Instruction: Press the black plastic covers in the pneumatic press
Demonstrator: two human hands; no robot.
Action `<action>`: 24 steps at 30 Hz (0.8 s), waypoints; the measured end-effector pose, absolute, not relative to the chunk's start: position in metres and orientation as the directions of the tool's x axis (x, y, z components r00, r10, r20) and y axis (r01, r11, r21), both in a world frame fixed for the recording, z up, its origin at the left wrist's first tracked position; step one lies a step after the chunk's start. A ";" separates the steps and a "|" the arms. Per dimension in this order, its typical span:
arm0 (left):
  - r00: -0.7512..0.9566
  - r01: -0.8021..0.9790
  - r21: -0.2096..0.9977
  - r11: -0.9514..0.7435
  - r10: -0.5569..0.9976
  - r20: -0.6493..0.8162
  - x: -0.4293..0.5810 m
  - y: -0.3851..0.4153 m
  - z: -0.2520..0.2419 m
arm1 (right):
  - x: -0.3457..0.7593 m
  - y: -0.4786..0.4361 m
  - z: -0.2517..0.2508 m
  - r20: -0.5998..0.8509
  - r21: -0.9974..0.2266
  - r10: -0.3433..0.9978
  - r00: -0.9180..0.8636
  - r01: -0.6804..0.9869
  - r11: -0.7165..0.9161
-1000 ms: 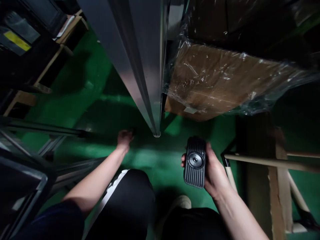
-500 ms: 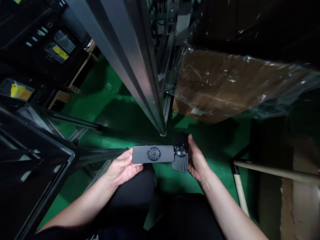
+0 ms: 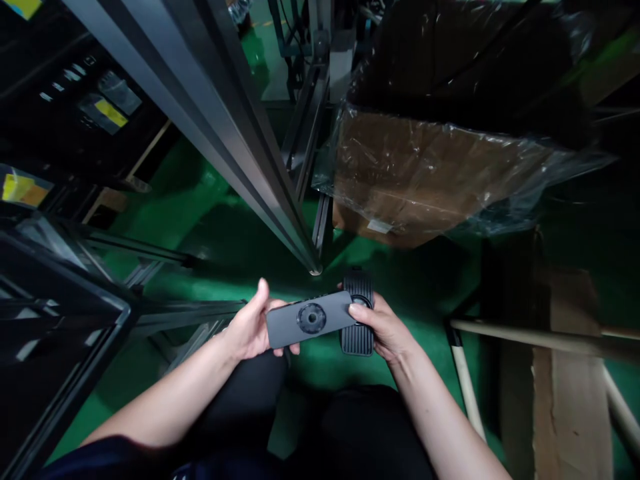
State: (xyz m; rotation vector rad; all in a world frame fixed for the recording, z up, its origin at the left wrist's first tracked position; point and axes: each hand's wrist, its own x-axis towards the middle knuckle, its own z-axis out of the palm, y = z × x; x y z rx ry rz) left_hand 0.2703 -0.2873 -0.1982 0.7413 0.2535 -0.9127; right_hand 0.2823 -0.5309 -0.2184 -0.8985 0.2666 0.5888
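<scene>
Between the left hand (image 3: 249,328) and right hand (image 3: 384,331), a flat dark-grey plate (image 3: 285,328) with a round central boss (image 3: 311,318) is held, pinched at one end by partly closed fingers (image 3: 261,291); its other end lies across a ribbed black housing (image 3: 357,340), clasped by the right fingers (image 3: 367,313).

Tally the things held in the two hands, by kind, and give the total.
Flat dark grey bar with a round centre: 1
Black ribbed block with a round face: 1
Total: 2
</scene>
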 end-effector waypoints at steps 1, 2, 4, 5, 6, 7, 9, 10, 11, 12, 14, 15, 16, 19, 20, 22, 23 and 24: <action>0.549 0.826 0.460 0.326 -0.648 -0.528 0.275 -0.288 -0.199 | 0.282 -0.531 -0.219 -0.450 -0.662 0.383 0.807 -0.589 0.463; 0.502 0.851 0.448 0.273 -0.673 -0.543 0.279 -0.290 -0.199 | 0.282 -0.530 -0.219 -0.448 -0.667 0.394 0.802 -0.594 0.450; 0.438 0.876 0.435 0.210 -0.723 -0.534 0.286 -0.293 -0.200 | 0.282 -0.528 -0.218 -0.448 -0.676 0.387 0.806 -0.589 0.443; 0.424 0.878 0.435 0.200 -0.748 -0.511 0.288 -0.294 -0.200 | 0.281 -0.527 -0.218 -0.452 -0.678 0.373 0.811 -0.583 0.448; 0.419 0.875 0.439 0.203 -0.772 -0.478 0.289 -0.296 -0.201 | 0.281 -0.526 -0.217 -0.458 -0.677 0.356 0.814 -0.579 0.454; 0.423 0.870 0.444 0.213 -0.786 -0.452 0.290 -0.297 -0.200 | 0.282 -0.525 -0.217 -0.468 -0.671 0.339 0.816 -0.578 0.464; 0.468 0.848 0.462 0.261 -0.779 -0.418 0.289 -0.300 -0.200 | 0.282 -0.523 -0.216 -0.512 -0.633 0.315 0.799 -0.599 0.489; 0.500 0.832 0.472 0.293 -0.765 -0.407 0.288 -0.300 -0.199 | 0.283 -0.522 -0.215 -0.542 -0.602 0.311 0.781 -0.619 0.504; 0.532 0.815 0.481 0.325 -0.747 -0.398 0.288 -0.300 -0.199 | 0.284 -0.522 -0.214 -0.569 -0.569 0.309 0.762 -0.637 0.520; 0.566 0.795 0.491 0.356 -0.727 -0.390 0.287 -0.300 -0.199 | 0.285 -0.521 -0.213 -0.589 -0.541 0.307 0.748 -0.647 0.537; 0.642 0.741 0.524 0.420 -0.672 -0.369 0.287 -0.298 -0.200 | 0.287 -0.519 -0.211 -0.604 -0.512 0.297 0.740 -0.646 0.566; 0.683 0.704 0.555 0.443 -0.634 -0.361 0.286 -0.296 -0.200 | 0.288 -0.518 -0.209 -0.600 -0.512 0.290 0.746 -0.636 0.577; 0.721 0.665 0.592 0.455 -0.598 -0.350 0.286 -0.295 -0.201 | 0.289 -0.517 -0.208 -0.594 -0.517 0.283 0.753 -0.627 0.583; 0.806 0.545 0.717 0.435 -0.508 -0.304 0.284 -0.292 -0.201 | 0.290 -0.510 -0.204 -0.576 -0.540 0.279 0.769 -0.613 0.576; 0.826 0.508 0.751 0.421 -0.487 -0.285 0.283 -0.293 -0.200 | 0.290 -0.507 -0.203 -0.567 -0.551 0.281 0.774 -0.610 0.570; 0.863 0.435 0.805 0.402 -0.441 -0.246 0.280 -0.295 -0.197 | 0.289 -0.501 -0.201 -0.557 -0.575 0.281 0.782 -0.607 0.549; 0.880 0.401 0.830 0.389 -0.416 -0.230 0.279 -0.297 -0.196 | 0.289 -0.497 -0.200 -0.555 -0.585 0.282 0.783 -0.608 0.536; 0.891 0.373 0.852 0.368 -0.399 -0.218 0.277 -0.298 -0.195 | 0.289 -0.494 -0.200 -0.554 -0.594 0.286 0.782 -0.612 0.523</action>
